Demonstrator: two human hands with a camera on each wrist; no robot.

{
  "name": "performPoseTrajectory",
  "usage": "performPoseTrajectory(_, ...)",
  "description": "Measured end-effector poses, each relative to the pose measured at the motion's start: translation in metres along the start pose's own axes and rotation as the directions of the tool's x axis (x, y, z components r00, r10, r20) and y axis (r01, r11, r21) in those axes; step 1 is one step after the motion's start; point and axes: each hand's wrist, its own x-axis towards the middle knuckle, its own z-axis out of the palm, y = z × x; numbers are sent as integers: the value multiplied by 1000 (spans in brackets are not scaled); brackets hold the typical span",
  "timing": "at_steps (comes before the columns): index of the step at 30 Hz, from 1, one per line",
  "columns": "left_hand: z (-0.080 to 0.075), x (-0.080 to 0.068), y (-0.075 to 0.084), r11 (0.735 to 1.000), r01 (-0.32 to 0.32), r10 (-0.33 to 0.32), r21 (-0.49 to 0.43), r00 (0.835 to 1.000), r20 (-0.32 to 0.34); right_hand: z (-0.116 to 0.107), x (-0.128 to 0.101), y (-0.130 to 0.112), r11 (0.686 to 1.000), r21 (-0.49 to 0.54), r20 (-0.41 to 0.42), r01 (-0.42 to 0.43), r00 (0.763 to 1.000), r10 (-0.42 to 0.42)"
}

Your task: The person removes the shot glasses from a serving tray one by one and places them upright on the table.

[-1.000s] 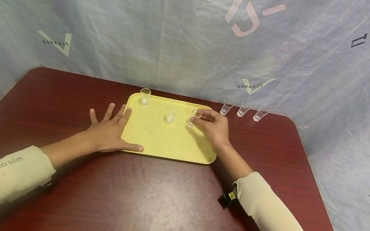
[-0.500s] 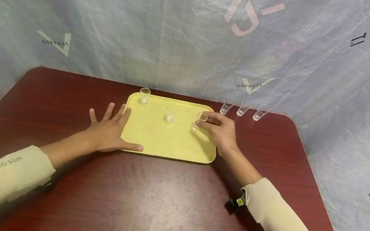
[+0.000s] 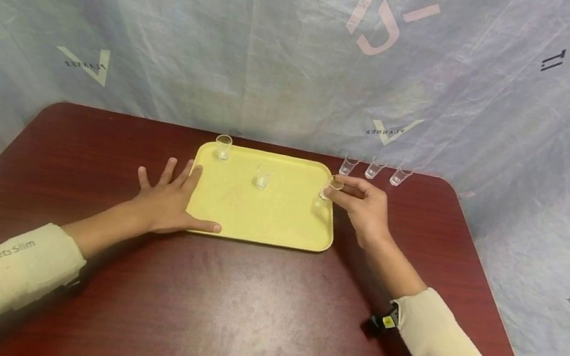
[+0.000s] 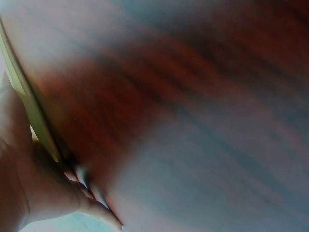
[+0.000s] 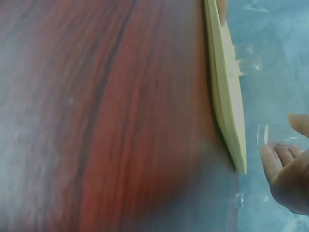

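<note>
A yellow tray lies on the dark red table. My right hand pinches a small clear cup by its rim, lifted over the tray's right edge; the same cup shows in the right wrist view beside my fingers. Two more clear cups stand on the tray, one at the far left corner and one in the middle. My left hand lies flat with straight fingers on the tray's left edge, thumb along the near rim.
Three clear cups stand in a row on the table past the tray's far right corner. A grey printed sheet hangs behind and beside the table. A wrist camera strap sits on my right sleeve.
My right hand has carried the cup from the tray's right part rightward to over its right edge. The left hand and the other cups have stayed put.
</note>
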Motion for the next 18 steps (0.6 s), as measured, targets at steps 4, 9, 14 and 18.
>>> performPoseTrajectory(4,-1,0,0,1000,1,-1,-2,1000,0,-13,0,-1,1000,6,-29,0,1000,0)
performPoseTrajectory(9,-1,-1,2,1000,-2,2,-4,1000,-3,-28,2,-2,1000,31,-65,-1,998,3)
performPoseTrajectory(14,-1,-1,2,1000,-1,1,-1,1000,-5,-41,6,-1,998,61,-99,-11,995,17)
performPoseTrajectory(18,0,-1,1,1000,0,0,3,1000,-7,-51,12,3,998,49,-135,-29,990,35)
